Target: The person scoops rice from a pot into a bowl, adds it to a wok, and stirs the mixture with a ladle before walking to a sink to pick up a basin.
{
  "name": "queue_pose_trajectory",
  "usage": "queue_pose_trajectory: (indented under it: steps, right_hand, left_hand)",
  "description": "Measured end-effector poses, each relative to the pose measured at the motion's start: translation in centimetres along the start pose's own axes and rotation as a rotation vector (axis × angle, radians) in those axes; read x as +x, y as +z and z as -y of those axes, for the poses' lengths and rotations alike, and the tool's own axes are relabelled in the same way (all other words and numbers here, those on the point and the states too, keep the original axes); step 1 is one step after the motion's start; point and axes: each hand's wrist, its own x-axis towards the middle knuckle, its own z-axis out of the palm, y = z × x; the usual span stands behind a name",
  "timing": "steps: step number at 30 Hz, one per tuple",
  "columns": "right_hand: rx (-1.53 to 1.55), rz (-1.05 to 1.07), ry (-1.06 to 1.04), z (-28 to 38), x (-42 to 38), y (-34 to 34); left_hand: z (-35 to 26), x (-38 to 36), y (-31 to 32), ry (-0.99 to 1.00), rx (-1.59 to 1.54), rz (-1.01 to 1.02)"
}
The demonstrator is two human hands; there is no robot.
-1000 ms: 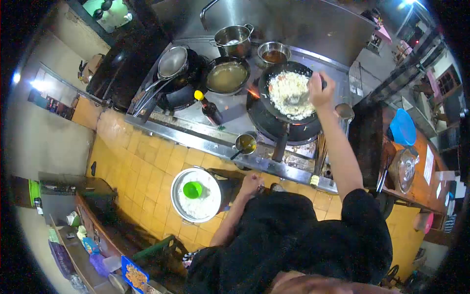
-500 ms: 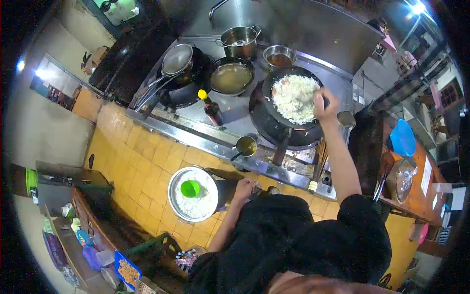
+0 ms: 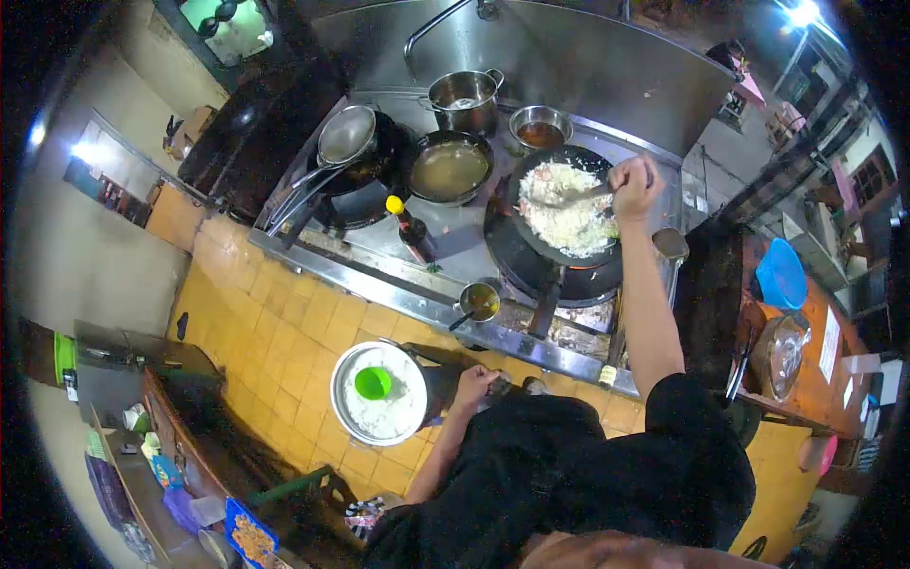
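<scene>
My right hand is closed around the handle of a spatula, its blade in the white rice. Bits of pink and orange show among the grains. The rice fills a black frying pan on the right burner, its long handle pointing toward me. My left hand hangs low by my dark clothes, fingers curled; what they hold, if anything, is not visible. To its left stands a big metal pot of white rice with a green scoop in it.
On the steel stove stand a sauce bottle, a pan of cloudy liquid, a tall pot, a bowl of brown liquid and a small cup. A strainer rests over the left wok. A blue bowl sits at right.
My right hand has tipped upward and the spatula now reaches left across the rice, its handle in plain sight. The camera view has shifted slightly. My left hand stays low.
</scene>
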Motion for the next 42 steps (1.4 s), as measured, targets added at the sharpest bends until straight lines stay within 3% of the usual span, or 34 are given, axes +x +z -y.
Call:
queue_pose_trajectory:
  steps: [3, 5, 6, 7, 8, 10, 12, 14, 17, 20, 21, 22, 24, 25, 27, 30, 32, 33, 35, 39, 40, 42]
  right_hand:
    - [-0.181, -0.015, -0.047, 2.4, 1.6, 1.2]
    - [-0.110, -0.029, -0.038, 3.7, 0.5, 2.4]
    - [-0.057, -0.060, 0.000, 4.0, -0.3, 2.5]
    - [0.073, -0.172, 0.060, 0.2, -1.1, 0.7]
    - [0.067, -0.177, 0.064, 0.3, -0.6, 0.4]
    - [0.058, -0.052, 0.132, 0.5, 0.4, -0.4]
    - [-0.365, 0.022, -0.087, 1.0, 0.7, -1.0]
    - [-0.157, -0.042, 0.137, 4.3, -2.8, 1.3]
    - [-0.197, -0.139, -0.010, -0.7, -1.6, -1.0]
    - [-0.144, -0.028, 0.023, 4.7, -0.7, 0.6]
    - [-0.052, 0.029, -0.001, 6.0, -0.2, 1.3]
    - [0.035, 0.081, -0.014, 6.5, 0.0, 1.7]
    - [0.027, 0.070, -0.052, 3.5, -0.2, 1.3]
    - [0.015, 0.055, -0.026, 0.2, 0.0, 0.0]
    - [0.093, 0.051, 0.048, -0.3, 0.1, 0.1]
    - [0.010, 0.000, -0.037, 3.6, 0.0, 3.0]
    - [0.023, 0.100, -0.092, 1.6, 0.4, 1.8]
    - [-0.216, 0.103, -0.231, -1.3, 0.9, 0.1]
    - [-0.066, 0.074, -0.103, 1.4, 0.3, 2.7]
    - [0.110, 0.200, -0.111, 1.5, -0.1, 2.5]
    - [0.105, 0.192, -0.099, 0.6, -0.3, 2.4]
    - [-0.186, 0.083, -0.084, -1.2, 0.6, 2.5]
  left_hand:
    - [3.1, 1.3, -0.4, 0.152, 0.147, 0.014]
    - [2.5, 3.4, -0.5, 0.289, 0.237, 0.032]
    - [2.6, 3.4, -0.7, 0.161, 0.113, 0.044]
    - [2.7, 2.8, -0.8, 0.026, -0.008, 0.059]
    - [2.2, 2.5, -0.8, 0.018, -0.006, 0.062]
    - [1.5, 2.5, -0.7, 0.024, 0.077, 0.035]
    - [1.1, 3.5, -0.4, 0.055, -0.005, 0.003]
    - [-0.5, 2.8, -0.6, 0.083, 0.380, -0.034]
    - [-0.6, 2.6, -0.3, 0.067, 0.135, 0.001]
    - [-3.6, 1.3, 0.4, 0.027, 0.137, -0.036]
    - [-3.1, 2.1, 0.1, 0.094, 0.207, -0.018]
    - [-3.3, 2.6, 0.0, 0.162, 0.277, -0.006]
    - [-2.5, 2.4, -0.1, 0.050, 0.126, -0.008]
    - [-2.6, 1.8, -0.1, 0.040, 0.131, -0.011]
    - [-3.6, 1.2, 0.2, 0.169, 0.172, -0.018]
    - [-4.5, 1.1, -0.1, 0.145, 0.387, -0.085]
    - [-4.1, 1.4, -0.3, 0.120, 0.310, -0.061]
    - [-3.6, 1.1, -0.2, 0.129, 0.209, -0.068]
    - [-1.9, 1.6, -0.3, 0.092, 0.001, -0.062]
    - [-1.9, 1.6, -0.2, 0.076, 0.127, -0.127]
    - [-2.0, 1.3, -0.1, 0.052, 0.054, -0.107]
    - [-2.2, 0.8, -0.2, 0.022, -0.015, -0.081]
